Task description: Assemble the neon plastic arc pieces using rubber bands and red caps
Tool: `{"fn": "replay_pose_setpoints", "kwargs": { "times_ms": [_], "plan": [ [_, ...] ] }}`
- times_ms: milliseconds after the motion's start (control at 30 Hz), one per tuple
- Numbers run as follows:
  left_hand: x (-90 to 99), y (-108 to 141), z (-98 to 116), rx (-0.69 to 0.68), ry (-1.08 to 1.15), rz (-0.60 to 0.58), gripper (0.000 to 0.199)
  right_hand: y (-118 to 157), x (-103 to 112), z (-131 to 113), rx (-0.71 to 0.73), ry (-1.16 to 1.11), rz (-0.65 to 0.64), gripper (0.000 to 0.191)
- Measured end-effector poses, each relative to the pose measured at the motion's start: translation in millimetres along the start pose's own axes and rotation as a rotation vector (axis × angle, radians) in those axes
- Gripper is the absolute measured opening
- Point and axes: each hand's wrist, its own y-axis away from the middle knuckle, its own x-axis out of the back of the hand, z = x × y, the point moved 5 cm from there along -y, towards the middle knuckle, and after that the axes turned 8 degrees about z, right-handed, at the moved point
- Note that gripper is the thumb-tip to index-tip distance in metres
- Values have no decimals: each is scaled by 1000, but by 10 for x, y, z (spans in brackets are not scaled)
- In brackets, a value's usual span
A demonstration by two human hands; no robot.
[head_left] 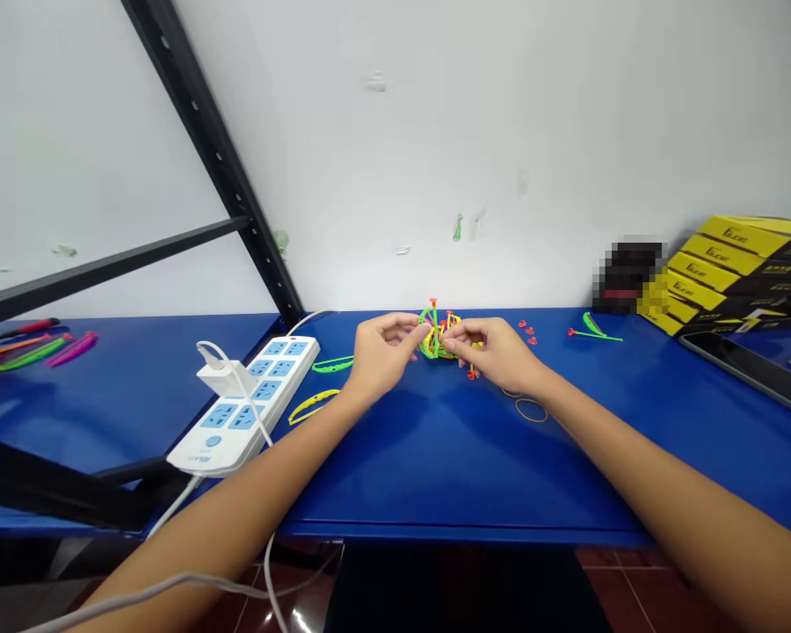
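My left hand (388,350) pinches a small green toy bow (423,327) between thumb and fingers, just above the blue tabletop. A green toy arrow (435,325) with an orange cup tip stands upright at the bow. My right hand (491,350) has its thumb and fingertips pressed together close to the arrow; whether they grip the arrow or the bowstring is too small to tell. Behind and beneath the fingers lies a pile of yellow, green and pink toy bows and arrows (453,323), partly hidden by both hands.
A green bow (333,363) and a yellow bow (309,406) lie left, beside a white power strip (243,409). Rubber bands (532,410), small orange cups (531,331) and a green bow with arrow (593,327) lie right. Yellow boxes (725,268) and a phone (751,369) sit far right.
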Motion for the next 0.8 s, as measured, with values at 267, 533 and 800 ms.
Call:
{"fn": "replay_pose_setpoints", "kwargs": {
  "times_ms": [267,533,800],
  "plan": [
    [37,-5,-18,161,196,116,45,64,-247,51,-144,-195,-127,35],
    [-39,20,-36,208,197,-14,51,38,-180,89,-174,-243,-52,33],
    [-53,27,-12,228,178,-88,49,32,-131,107,-136,-175,-50,35]
  ]
}}
